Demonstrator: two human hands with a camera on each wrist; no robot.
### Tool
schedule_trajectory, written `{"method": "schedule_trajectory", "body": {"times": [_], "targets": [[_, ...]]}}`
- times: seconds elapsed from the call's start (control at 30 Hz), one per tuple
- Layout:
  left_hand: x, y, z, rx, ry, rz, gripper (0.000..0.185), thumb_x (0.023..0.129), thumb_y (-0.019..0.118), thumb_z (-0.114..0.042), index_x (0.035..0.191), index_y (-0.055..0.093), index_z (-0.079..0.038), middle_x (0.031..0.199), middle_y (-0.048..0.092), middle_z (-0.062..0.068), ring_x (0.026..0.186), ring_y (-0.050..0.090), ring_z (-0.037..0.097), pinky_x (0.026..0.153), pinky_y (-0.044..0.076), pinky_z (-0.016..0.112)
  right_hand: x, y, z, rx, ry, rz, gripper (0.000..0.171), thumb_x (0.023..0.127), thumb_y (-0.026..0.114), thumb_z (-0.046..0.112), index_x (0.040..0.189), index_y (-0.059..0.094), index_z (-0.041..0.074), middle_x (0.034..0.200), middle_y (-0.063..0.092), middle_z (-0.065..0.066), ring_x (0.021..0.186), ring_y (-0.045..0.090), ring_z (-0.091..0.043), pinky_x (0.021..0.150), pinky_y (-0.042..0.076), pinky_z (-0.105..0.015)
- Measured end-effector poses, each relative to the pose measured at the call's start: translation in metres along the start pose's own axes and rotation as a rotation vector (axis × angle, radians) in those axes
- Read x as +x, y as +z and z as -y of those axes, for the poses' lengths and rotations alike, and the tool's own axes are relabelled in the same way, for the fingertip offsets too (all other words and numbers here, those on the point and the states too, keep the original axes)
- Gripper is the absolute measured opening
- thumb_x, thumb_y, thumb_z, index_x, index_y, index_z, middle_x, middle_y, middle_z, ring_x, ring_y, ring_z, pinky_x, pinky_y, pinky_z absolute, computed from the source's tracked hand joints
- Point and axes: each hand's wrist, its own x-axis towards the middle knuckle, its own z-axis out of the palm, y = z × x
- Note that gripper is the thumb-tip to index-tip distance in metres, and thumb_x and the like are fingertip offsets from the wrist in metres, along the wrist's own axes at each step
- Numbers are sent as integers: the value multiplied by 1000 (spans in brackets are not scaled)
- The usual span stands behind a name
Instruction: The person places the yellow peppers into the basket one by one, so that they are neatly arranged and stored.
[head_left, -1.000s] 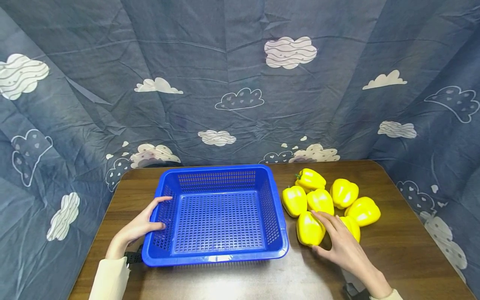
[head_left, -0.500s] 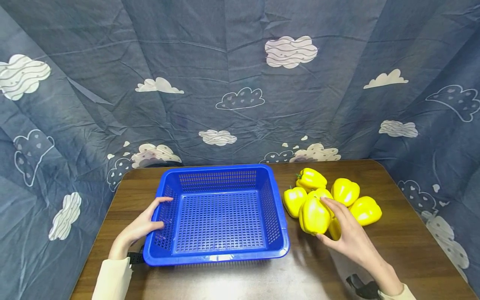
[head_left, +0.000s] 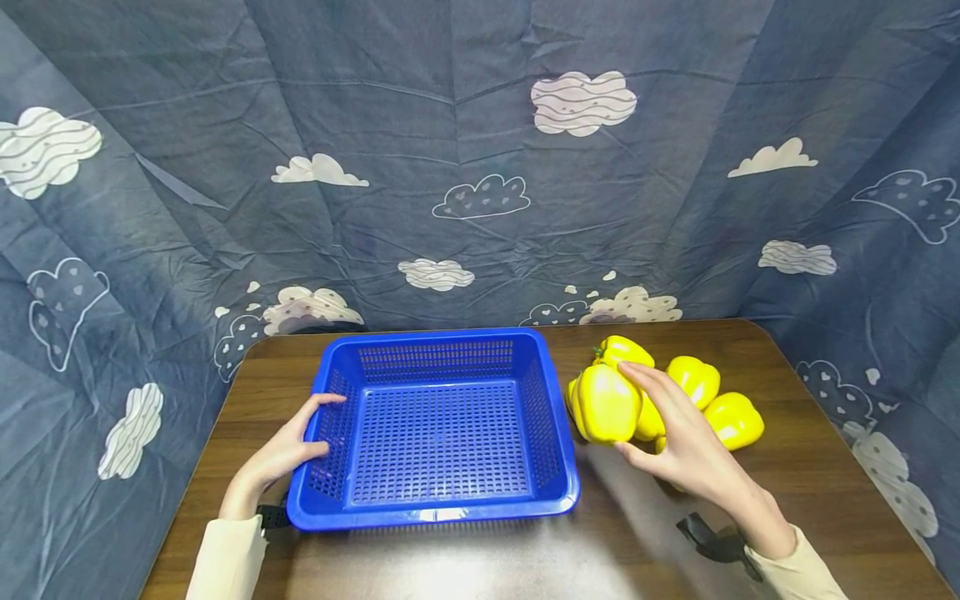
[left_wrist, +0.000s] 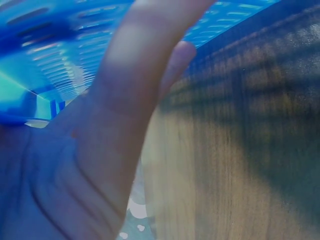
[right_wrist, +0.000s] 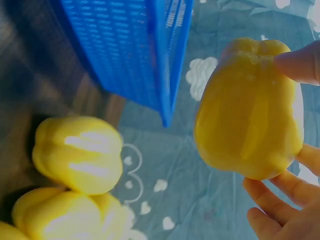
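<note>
1. Head view: the right hand [head_left: 686, 446] grips a yellow pepper [head_left: 606, 402], thumb under its near side and fingers over its far side, and holds it off the tabletop [head_left: 810, 492] just beside the right wall of the blue basket [head_left: 558, 433], at about 3 o'clock from the basket's middle.

2. In the right wrist view the same pepper [right_wrist: 250, 110] hangs clear in the air with a fingertip [right_wrist: 297, 65] on its lobed end and other fingers curled beneath; the basket's corner [right_wrist: 167, 75] is close beside it.

3. The hold looks secure. As a judgement, the glossy skin could slip, so carrying this step out well means keeping thumb and fingers opposed across the widest part and lifting the pepper fully above the basket's rim before it crosses, so it does not knock the wall.

4. The left hand [head_left: 281, 457] rests against the basket's left wall at about 9 o'clock, fingers straight and relaxed, the fingertips touching the rim. The left wrist view shows the palm [left_wrist: 90, 165] flat beside the blue mesh [left_wrist: 55, 60]. A steady press there should keep the light basket from sliding.

5. The basket has nothing in it; its perforated floor is bare.

6. The remaining peppers [head_left: 712, 400] lie clustered on the tabletop at 3 o'clock from the basket, touching one another, partly hidden behind the held pepper and the hand.

7. A blue cloth printed with clouds [head_left: 581, 104] hangs behind and around the tabletop.
</note>
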Motion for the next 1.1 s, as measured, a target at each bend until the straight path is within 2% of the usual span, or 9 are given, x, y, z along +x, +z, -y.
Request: {"method": "schedule_trajectory", "body": {"times": [0.2,0.33,0.47,0.67,1.1], "targets": [[0,0,1,-8,54,0,68,76,53,11,138,33,-7,130,36,35,102,50,40,74,51,41,14,4,11,9,1,42,92,62,83,19,143,40,5,140,44,-12,127,39,-29,108,21,-19],[0,0,1,-23,59,-5,68,76,53,11,138,33,-7,128,37,35,101,50,40,74,52,41,24,9,19,18,16,76,93,64,84,22,144,39,9,142,42,-10,129,38,-29,107,31,-38],[-1,0,1,-34,55,-6,68,76,53,12,138,33,-7,130,36,36,102,50,41,74,52,42,36,16,27,45,0,100,92,64,84,25,143,39,9,142,42,-10,128,39,-29,99,38,-53],[0,0,1,-33,65,-9,67,76,53,12,138,33,-6,130,35,35,104,49,42,75,51,42,54,29,38,88,-52,134,89,68,82,26,144,39,9,144,39,-9,129,39,-26,100,39,-50],[1,3,1,-17,35,-32,66,76,52,12,138,35,-7,137,33,34,110,45,45,78,49,42,78,51,54,171,-45,213,86,71,79,27,145,37,13,147,36,-6,132,36,-26,100,40,-51]]}}
